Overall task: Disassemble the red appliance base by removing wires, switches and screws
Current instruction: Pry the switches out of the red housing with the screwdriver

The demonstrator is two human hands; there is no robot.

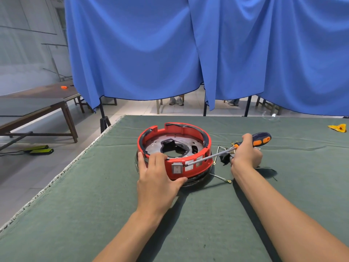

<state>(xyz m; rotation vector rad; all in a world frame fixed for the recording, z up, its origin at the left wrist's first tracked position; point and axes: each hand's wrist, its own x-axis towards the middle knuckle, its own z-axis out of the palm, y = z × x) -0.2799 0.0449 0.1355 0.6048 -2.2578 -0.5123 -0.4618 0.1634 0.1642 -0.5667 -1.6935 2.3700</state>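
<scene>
Covering the red base (188, 133), left hand (158, 178) clasps it; right hand (245, 154) grips screwdriver (207, 156), tip seemingly hidden.

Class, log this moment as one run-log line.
left hand steadies red base | right hand grips screwdriver | tip beside grey switch

Blue curtain (207, 50), tiled floor (47, 167), perhaps wooden tables (37, 108)
</scene>
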